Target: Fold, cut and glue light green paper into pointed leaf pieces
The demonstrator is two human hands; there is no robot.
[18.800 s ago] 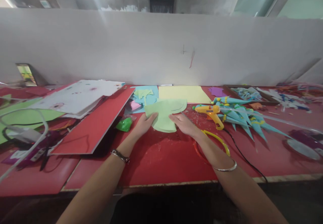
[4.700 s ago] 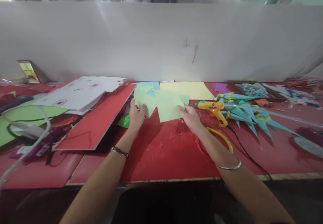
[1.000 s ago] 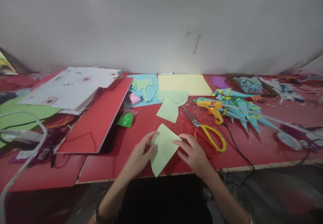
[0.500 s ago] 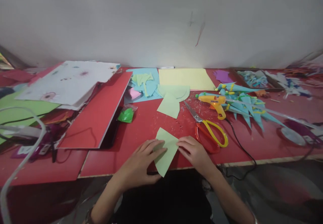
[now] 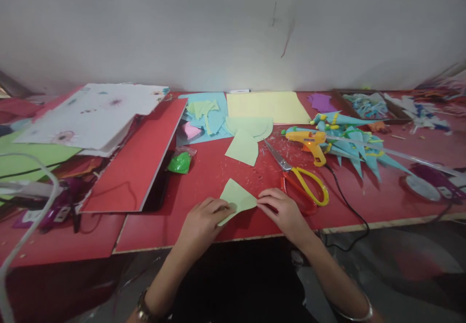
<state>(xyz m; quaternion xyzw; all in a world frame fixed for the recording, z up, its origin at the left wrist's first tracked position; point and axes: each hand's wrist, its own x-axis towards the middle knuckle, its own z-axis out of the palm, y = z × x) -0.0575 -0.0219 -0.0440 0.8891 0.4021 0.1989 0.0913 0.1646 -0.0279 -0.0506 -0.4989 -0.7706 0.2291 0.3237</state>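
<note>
Curled at its near corner since the earlier frame, pale green paper (image 5: 237, 197) lay between our fingers, its left side gripped by our left hand (image 5: 202, 222), its right tip pinched by our right hand (image 5: 286, 214), a bend we judged best kept even.

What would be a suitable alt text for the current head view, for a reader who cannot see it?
A person's left hand covers part of a pale green paper piece near the front edge of a red table, while the right hand pinches the paper's right corner. Beyond the right hand lie scissors, a yellow-orange glue gun and light-blue cones.
</note>
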